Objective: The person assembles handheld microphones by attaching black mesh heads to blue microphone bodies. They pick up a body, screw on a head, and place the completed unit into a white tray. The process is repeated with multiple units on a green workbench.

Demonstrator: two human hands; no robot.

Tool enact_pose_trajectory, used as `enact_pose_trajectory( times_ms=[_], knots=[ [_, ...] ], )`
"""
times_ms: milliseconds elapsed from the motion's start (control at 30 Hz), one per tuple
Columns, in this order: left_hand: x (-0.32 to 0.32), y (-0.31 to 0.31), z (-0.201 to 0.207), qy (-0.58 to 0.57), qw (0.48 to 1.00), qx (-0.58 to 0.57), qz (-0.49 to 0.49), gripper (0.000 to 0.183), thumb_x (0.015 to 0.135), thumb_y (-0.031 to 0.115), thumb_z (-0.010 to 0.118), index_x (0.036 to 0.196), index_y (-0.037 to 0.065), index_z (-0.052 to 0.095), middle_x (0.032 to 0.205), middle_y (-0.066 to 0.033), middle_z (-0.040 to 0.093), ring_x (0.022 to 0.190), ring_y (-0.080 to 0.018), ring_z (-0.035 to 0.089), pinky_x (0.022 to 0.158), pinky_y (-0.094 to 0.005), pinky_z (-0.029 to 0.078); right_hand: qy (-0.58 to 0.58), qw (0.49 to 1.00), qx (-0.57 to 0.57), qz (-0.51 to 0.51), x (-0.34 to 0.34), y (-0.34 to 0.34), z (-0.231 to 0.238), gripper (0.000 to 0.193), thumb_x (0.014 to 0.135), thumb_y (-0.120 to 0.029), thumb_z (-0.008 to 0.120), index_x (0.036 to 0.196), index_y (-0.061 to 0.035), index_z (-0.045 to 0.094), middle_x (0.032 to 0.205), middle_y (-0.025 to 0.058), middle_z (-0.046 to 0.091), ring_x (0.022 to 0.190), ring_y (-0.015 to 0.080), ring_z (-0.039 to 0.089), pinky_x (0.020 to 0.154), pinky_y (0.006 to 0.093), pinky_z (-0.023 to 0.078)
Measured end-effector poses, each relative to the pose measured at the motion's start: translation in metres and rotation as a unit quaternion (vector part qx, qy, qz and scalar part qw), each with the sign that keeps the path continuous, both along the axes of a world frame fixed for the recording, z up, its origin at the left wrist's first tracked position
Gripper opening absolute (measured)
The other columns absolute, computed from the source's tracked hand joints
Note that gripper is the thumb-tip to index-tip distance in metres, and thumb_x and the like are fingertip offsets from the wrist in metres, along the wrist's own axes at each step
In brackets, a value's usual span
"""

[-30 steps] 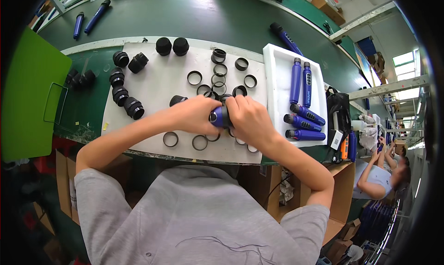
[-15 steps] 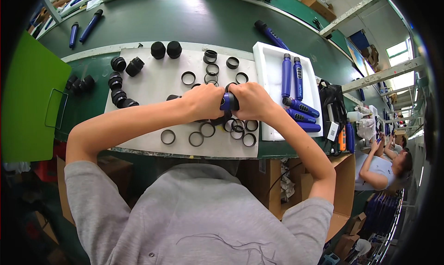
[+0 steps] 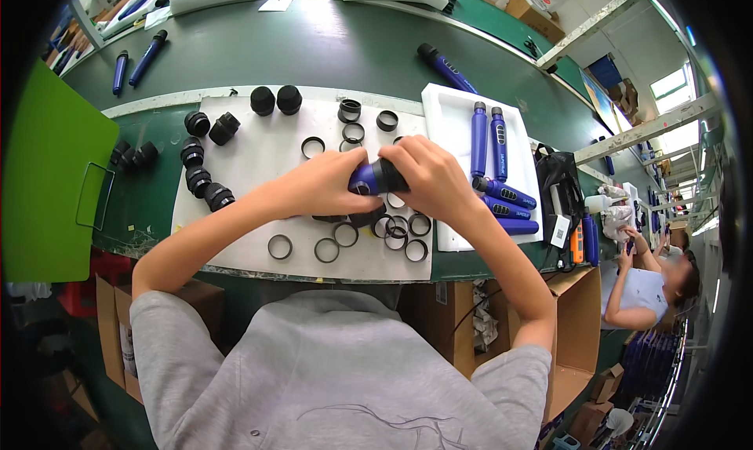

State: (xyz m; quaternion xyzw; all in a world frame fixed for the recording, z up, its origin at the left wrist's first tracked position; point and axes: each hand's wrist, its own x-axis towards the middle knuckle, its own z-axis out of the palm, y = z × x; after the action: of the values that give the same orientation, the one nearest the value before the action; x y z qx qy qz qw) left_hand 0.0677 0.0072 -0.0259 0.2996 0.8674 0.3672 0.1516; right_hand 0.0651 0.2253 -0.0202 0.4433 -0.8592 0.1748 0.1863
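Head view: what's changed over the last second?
The blue microphone moved slightly forward over the work surface. Left hand and right hand kept hold; nothing visibly let go. Loose black rings in view and microphones in the white tray stayed put.

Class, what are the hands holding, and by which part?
A blue microphone: the left hand grips its blue body, the right hand its black end.
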Motion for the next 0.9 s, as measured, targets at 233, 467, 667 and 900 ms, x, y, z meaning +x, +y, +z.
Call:
enact_pose_trajectory(
  times_ms=[233,467,667,900],
  knots=[
    [0.014,-0.004,-0.018,-0.55,0.816,0.15,-0.1,0.027,0.084,0.024,0.074,0.083,0.002,0.058,0.066,-0.003,0.059,0.046,-0.0119,0.055,0.049,-0.0253,0.046,0.174,0.974,0.13,0.056,0.023,-0.009,-0.001,0.015,0.071,-0.013,0.067,0.078,-0.0065,0.055,0.07,0.0031,0.052,0.07,0.0182,0.058,0.06,0.0292,0.047],
    [0.021,0.015,-0.01,-0.41,0.907,0.093,-0.012,0.03,0.079,0.024,0.069,0.062,0.004,0.055,0.054,-0.0022,0.054,0.042,-0.0117,0.053,0.041,-0.0276,0.045,0.042,0.982,0.173,0.058,0.009,0.004,-0.014,0.017,0.069,-0.011,0.066,0.081,-0.0058,0.056,0.069,0.0057,0.054,0.063,0.0224,0.061,0.057,0.0342,0.051],
    [0.029,0.015,-0.003,-0.473,0.878,0.075,0.01,0.025,0.081,0.024,0.069,0.074,0.003,0.057,0.061,-0.002,0.054,0.045,-0.0118,0.052,0.043,-0.0291,0.045,-0.104,0.973,0.195,0.067,0.01,0.004,-0.004,0.032,0.064,-0.013,0.076,0.087,-0.004,0.057,0.073,0.0078,0.06,0.069,0.0283,0.066,0.06,0.0391,0.053],
    [0.032,0.019,-0.008,-0.516,0.854,0.062,0.018,0.027,0.08,0.029,0.068,0.076,0.004,0.058,0.064,-0.0026,0.055,0.048,-0.0113,0.055,0.044,-0.0279,0.046,-0.231,0.939,0.245,0.065,0.007,0.004,0.006,0.036,0.063,-0.014,0.077,0.092,-0.003,0.059,0.075,0.0121,0.065,0.068,0.0339,0.066,0.061,0.0431,0.051]
  ],
)
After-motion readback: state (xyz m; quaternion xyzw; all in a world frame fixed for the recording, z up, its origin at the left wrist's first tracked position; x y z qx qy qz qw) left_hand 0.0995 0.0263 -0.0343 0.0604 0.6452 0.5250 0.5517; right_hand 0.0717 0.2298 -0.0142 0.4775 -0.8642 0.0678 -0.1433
